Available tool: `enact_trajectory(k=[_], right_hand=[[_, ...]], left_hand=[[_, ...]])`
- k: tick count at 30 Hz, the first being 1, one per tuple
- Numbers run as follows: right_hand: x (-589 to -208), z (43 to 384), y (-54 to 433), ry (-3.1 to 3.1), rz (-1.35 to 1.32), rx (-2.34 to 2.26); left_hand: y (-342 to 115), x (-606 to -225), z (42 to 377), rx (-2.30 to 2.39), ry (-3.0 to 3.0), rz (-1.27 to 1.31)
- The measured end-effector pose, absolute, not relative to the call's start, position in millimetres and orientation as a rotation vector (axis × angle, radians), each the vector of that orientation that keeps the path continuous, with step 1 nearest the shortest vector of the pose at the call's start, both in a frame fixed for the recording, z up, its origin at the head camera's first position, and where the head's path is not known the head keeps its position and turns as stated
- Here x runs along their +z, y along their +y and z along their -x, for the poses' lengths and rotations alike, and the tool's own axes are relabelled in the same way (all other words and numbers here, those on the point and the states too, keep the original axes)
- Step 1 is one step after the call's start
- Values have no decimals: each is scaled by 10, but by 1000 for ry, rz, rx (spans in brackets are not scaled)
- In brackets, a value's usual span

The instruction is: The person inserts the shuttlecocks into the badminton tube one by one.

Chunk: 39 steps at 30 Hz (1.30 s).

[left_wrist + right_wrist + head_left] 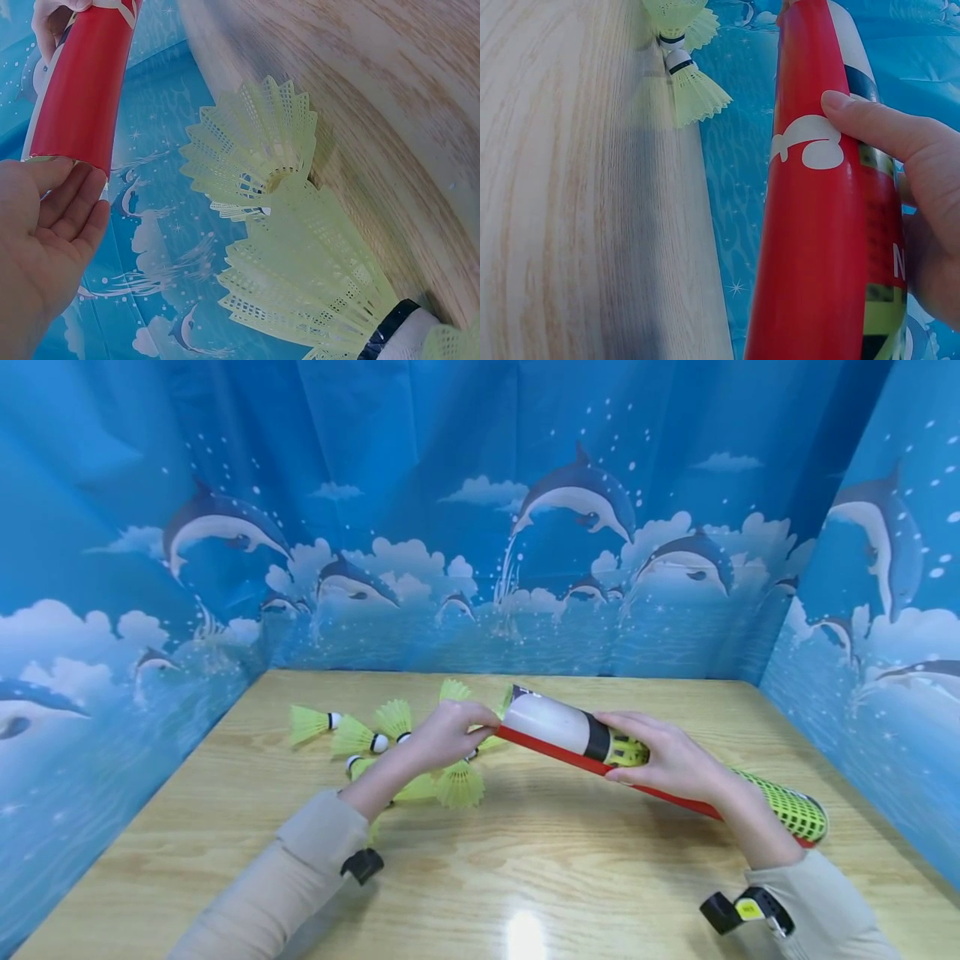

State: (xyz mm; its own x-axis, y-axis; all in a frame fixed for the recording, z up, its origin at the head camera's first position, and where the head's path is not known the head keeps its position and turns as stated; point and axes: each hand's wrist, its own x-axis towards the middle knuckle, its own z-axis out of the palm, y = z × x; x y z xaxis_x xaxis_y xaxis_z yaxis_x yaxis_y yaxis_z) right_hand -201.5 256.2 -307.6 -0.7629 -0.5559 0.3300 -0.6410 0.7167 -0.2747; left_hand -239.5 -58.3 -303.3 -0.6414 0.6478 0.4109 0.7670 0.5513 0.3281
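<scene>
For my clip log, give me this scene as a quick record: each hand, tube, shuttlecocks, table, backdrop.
left hand: thumb and fingers at one end of the tube
right hand: grips the tube near its middle
tube: red, white, black and yellow-green
shuttlecocks: yellow-green, loose on the table around the left hand
table: light wood-grain
backdrop: blue, printed with dolphins
</scene>
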Motion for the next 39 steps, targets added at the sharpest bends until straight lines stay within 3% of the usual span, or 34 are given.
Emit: enact_trajectory(k=[24, 39], right_hand=[[-3066, 2006, 2512, -2719, -968, 576], [-3075, 2036, 2501, -2723, -976, 589]], left_hand=[[-781, -2969, 2366, -881, -2662, 1211], [-1356, -2961, 2284, -954, -2810, 939]])
